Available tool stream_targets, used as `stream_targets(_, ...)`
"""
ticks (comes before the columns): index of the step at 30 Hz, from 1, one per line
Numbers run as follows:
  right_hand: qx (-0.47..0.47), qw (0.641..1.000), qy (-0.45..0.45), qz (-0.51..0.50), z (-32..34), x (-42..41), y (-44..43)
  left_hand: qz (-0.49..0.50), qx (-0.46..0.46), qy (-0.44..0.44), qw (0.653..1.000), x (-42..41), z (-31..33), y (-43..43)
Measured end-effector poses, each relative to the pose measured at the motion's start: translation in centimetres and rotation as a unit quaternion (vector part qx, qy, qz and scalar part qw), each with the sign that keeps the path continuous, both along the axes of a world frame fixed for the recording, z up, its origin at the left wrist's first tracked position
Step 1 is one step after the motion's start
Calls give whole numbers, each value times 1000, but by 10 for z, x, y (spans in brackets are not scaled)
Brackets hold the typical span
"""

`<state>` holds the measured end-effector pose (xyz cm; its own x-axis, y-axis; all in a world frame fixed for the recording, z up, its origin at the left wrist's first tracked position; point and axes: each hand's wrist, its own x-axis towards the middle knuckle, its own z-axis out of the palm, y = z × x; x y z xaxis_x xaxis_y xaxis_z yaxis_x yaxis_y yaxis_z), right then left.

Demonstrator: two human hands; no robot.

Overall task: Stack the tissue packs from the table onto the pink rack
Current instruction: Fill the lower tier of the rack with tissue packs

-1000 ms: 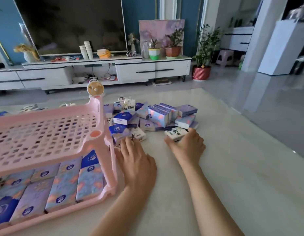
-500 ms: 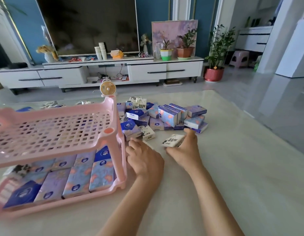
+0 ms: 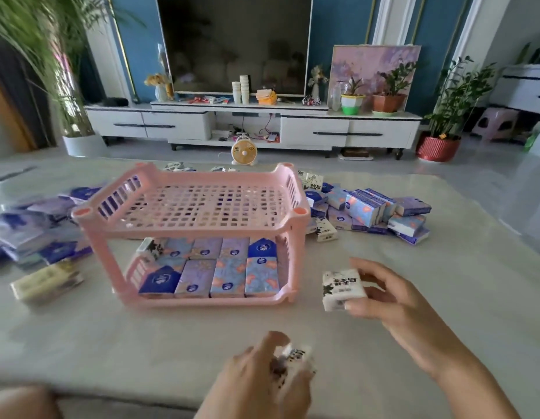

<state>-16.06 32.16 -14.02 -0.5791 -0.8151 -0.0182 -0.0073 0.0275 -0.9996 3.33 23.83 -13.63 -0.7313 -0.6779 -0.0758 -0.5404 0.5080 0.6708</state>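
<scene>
White, black-printed tissue pack [image 3: 342, 289] pinched by fingers [image 3: 374, 272] of right hand [image 3: 395, 303]; left hand [image 3: 259, 382] grips another pack [image 3: 296, 354].

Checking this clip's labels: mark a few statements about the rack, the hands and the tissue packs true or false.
1. The pink plastic two-tier rack's top shelf is empty. True.
2. The right hand holds a blue tissue pack. False: it holds a white black-printed tissue pack.
3. The left hand holds nothing. False: it grips another white printed pack.
4. Loose tissue packs lie on the pale table on both sides of the rack. True.
</scene>
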Motion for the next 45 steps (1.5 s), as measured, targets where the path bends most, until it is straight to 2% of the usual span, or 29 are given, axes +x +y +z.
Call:
stream_targets(3,-11,997,-16,75,1,50,1,112,29,103,988,51,7,-42)
stream_targets(6,5,991,33,131,3,92,-26,156,-22,146,977,70,2,-77)
stream_targets(7,5,989,45,139,5,102,-37,163,-56,144,974,71,-2,-86)
stream_targets(9,5,988,53,142,9,116,-55,166,-205,131,956,64,-10,-103)
stream_targets(11,7,989,54,140,12,124,-67,165,-321,57,931,51,-18,-123)
stream_targets(14,11,991,62,120,10,127,-76,244,-257,-36,934,35,-11,-141)
stream_targets(16,20,991,110,78,3,129,-79,233,-270,-149,922,25,-16,-146)
stream_targets(17,29,985,163,40,-1,128,-79,205,-294,-192,914,21,-23,-149)
stream_targets(19,36,946,320,-37,-8,125,-82,190,-332,-225,896,22,-31,-150)
stream_targets(21,40,869,487,-70,-11,120,-90,195,-330,-197,902,28,-39,-152)
stream_targets(23,78,790,605,-61,-9,111,-102,208,-346,-115,908,31,-50,-156)
stream_targets(24,111,763,635,-50,-2,108,-110,211,-365,-68,904,32,-53,-157)
stream_targets(26,207,744,634,-38,17,102,-126,207,-405,3,891,31,-50,-154)
stream_targets(29,327,757,565,-39,29,86,-149,167,-418,104,887,24,-44,-150)
stream_targets(31,391,732,558,0,28,74,-159,147,-402,167,888,16,-48,-153)
stream_targets(34,456,702,547,17,33,66,-170,141,-353,173,909,8,-60,-159)
stream_targets(35,466,705,534,17,34,62,-174,149,-335,159,917,6,-62,-159)
stream_targets(36,469,727,502,7,33,56,-179,157,-326,140,922,5,-64,-159)
stream_targets(40,509,722,469,-16,22,42,-189,174,-358,99,912,3,-69,-159)
stream_targets(42,468,745,473,-44,14,38,-187,182,-367,98,907,3,-70,-159)
stream_targets(45,390,753,517,-118,6,38,-184,180,-367,94,908,3,-69,-159)
